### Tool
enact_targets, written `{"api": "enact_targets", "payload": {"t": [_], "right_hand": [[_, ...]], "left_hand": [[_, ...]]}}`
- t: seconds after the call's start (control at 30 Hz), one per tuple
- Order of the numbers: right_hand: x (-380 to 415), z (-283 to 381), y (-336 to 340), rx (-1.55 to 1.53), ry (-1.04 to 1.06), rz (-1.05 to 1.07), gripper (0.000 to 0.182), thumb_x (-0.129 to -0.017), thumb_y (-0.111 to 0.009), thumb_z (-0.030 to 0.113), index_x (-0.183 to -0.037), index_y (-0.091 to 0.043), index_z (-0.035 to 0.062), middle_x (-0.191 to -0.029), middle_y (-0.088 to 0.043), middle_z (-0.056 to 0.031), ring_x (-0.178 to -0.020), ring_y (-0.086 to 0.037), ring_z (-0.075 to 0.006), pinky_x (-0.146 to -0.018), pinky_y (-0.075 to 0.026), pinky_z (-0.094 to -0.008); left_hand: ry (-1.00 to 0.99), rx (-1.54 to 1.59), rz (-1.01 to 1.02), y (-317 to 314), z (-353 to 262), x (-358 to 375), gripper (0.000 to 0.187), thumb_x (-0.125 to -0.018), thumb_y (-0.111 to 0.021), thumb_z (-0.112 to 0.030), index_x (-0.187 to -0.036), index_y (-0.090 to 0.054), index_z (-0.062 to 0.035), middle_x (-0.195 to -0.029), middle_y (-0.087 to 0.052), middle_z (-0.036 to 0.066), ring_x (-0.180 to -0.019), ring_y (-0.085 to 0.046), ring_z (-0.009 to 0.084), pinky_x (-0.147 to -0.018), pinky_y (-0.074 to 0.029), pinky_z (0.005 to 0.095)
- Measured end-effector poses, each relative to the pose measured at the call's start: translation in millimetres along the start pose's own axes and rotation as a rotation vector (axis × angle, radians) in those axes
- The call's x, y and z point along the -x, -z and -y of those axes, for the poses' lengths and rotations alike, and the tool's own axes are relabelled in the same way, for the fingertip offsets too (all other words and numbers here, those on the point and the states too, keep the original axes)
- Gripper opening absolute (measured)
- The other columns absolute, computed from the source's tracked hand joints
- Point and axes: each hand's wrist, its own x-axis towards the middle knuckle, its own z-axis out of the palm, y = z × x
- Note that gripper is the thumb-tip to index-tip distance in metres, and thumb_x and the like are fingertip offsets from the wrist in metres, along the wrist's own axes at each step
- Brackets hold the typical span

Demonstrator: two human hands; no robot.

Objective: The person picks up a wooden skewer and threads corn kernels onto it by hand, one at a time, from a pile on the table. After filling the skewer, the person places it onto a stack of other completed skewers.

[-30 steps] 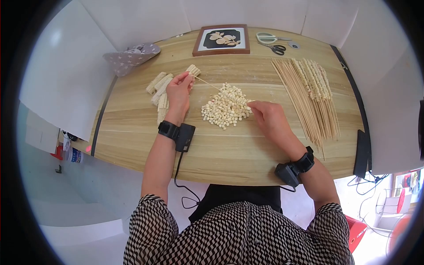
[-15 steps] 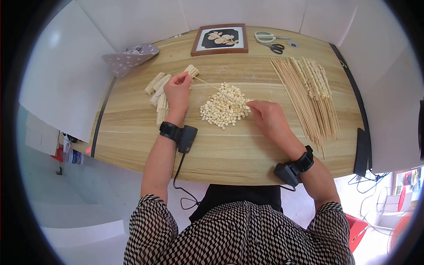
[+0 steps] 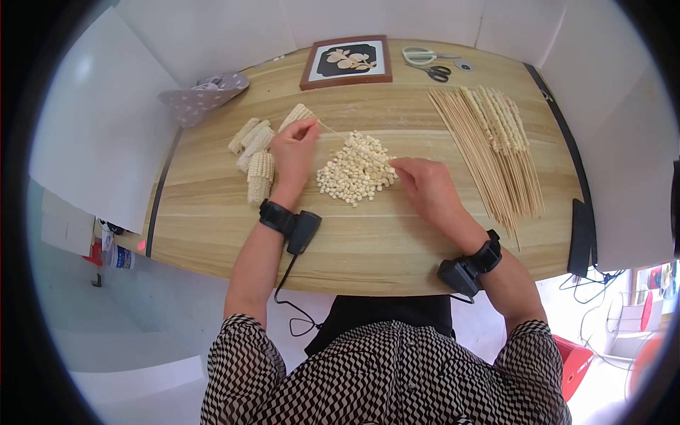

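The left hand (image 3: 294,152) is raised above the table (image 3: 312,258), its thumb and index finger closed in a pinch on one end of a thin stick (image 3: 327,127). The bare part of the stick extends from these fingertips, slanting down to the right toward the kernel pile (image 3: 347,180), where its outline merges with the kernels. The right hand (image 3: 428,185) lies at the right edge of the pile, thumb and index finger closed together in line with the stick; whether they grip its far end or a kernel cannot be told. The pile lies between the two hands.

Corn cobs (image 3: 261,170) lie beside the left hand, on its outer side. To the right of the right hand, well apart from its fingers, lie bare sticks (image 3: 471,152) and, beside them, kernel-covered sticks (image 3: 499,120). A framed picture (image 3: 347,62), pale-handled scissors (image 3: 419,55) and black-handled scissors (image 3: 439,73) occupy the table's far side.
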Motion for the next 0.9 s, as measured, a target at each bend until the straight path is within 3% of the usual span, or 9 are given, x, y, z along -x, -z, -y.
{"api": "enact_targets", "payload": {"t": [0.07, 0.13, 0.37, 0.5, 0.6, 0.67, 0.8, 0.87, 0.9], "right_hand": [[0, 2, 1, -0.006, 0.008, -0.007, 0.014, -0.082, -0.057, 0.003, -0.095, -0.064, -0.0003, -0.076, -0.062, -0.0215, -0.072, -0.06, -0.0393, -0.065, -0.048, -0.0451], [-2, 6, 5, 0.032, -0.055, 0.005, 0.016, -0.083, -0.058, 0.002, -0.097, -0.065, -0.0016, -0.083, -0.064, -0.0214, -0.076, -0.062, -0.0373, -0.067, -0.05, -0.039], [-2, -1, 3, 0.031, -0.047, -0.019, 0.016, -0.084, -0.058, 0.002, -0.097, -0.065, -0.0013, -0.083, -0.064, -0.0214, -0.077, -0.062, -0.0376, -0.067, -0.049, -0.0389], [-3, 0, 4, 0.054, -0.073, -0.022, 0.015, -0.084, -0.057, 0.002, -0.097, -0.065, -0.0009, -0.084, -0.064, -0.0213, -0.077, -0.062, -0.0377, -0.067, -0.049, -0.0393], [-3, -2, 3, 0.048, -0.069, -0.038, 0.015, -0.084, -0.057, 0.003, -0.097, -0.065, -0.0006, -0.084, -0.064, -0.0213, -0.077, -0.062, -0.0377, -0.067, -0.049, -0.0394], [-3, -4, 3, 0.05, -0.064, -0.057, 0.015, -0.084, -0.057, 0.003, -0.097, -0.065, -0.0006, -0.084, -0.064, -0.0212, -0.077, -0.062, -0.0376, -0.066, -0.049, -0.0394], [-4, -5, 4, 0.071, -0.087, -0.056, 0.015, -0.085, -0.058, 0.004, -0.096, -0.065, -0.0002, -0.084, -0.065, -0.0206, -0.077, -0.062, -0.0372, -0.067, -0.05, -0.039], [-5, -5, 4, 0.076, -0.09, -0.059, 0.015, -0.085, -0.058, 0.004, -0.096, -0.065, 0.0, -0.084, -0.065, -0.0203, -0.078, -0.063, -0.0371, -0.067, -0.05, -0.0389], [-5, -5, 5, 0.081, -0.091, -0.055, 0.015, -0.084, -0.058, 0.004, -0.096, -0.065, 0.0001, -0.085, -0.065, -0.0201, -0.078, -0.063, -0.0369, -0.067, -0.05, -0.039]], "left_hand": [[0.045, 0.17, 0.165, -11, -10, 12, 0.015, -0.083, -0.065, 0.0, -0.097, -0.068, 0.004, -0.084, -0.068, 0.005, -0.073, -0.062, 0.0076, -0.066, -0.049, 0.0198], [0.038, 0.21, 0.189, -19, -10, 18, 0.015, -0.084, -0.064, 0.0, -0.097, -0.067, 0.0041, -0.085, -0.068, 0.005, -0.075, -0.062, 0.0079, -0.067, -0.05, 0.02], [0.062, 0.281, 0.318, -27, -20, 33, 0.016, -0.087, -0.061, -0.001, -0.102, -0.066, 0.0035, -0.087, -0.067, 0.007, -0.077, -0.064, 0.0102, -0.07, -0.052, 0.0218], [0.025, 0.258, 0.311, -29, -19, 31, 0.015, -0.089, -0.059, -0.001, -0.102, -0.066, 0.0034, -0.086, -0.067, 0.006, -0.078, -0.064, 0.0107, -0.069, -0.052, 0.0221], [0.023, 0.262, 0.198, -30, -19, 26, 0.015, -0.09, -0.058, -0.003, -0.1, -0.066, 0.0041, -0.085, -0.066, 0.006, -0.076, -0.063, 0.0101, -0.067, -0.052, 0.0225], [-0.046, 0.124, 0.155, -23, -12, 18, 0.018, -0.087, -0.061, -0.006, -0.103, -0.065, 0.0029, -0.091, -0.068, 0.009, -0.078, -0.063, 0.0104, -0.068, -0.051, 0.0239], [-0.1, -0.196, 0.184, -16, -3, 11, 0.019, -0.084, -0.062, -0.006, -0.1, -0.066, 0.0012, -0.087, -0.067, 0.01, -0.075, -0.063, 0.0148, -0.067, -0.05, 0.0271], [-0.161, -0.287, 0.333, -16, 4, 6, 0.017, -0.08, -0.064, -0.008, -0.095, -0.067, -0.0006, -0.084, -0.065, 0.013, -0.074, -0.062, 0.0234, -0.068, -0.048, 0.0328], [-0.162, -0.288, 0.336, -16, 6, 4, 0.017, -0.08, -0.064, -0.008, -0.095, -0.067, -0.0006, -0.084, -0.065, 0.013, -0.074, -0.062, 0.0234, -0.068, -0.048, 0.0328]]}}
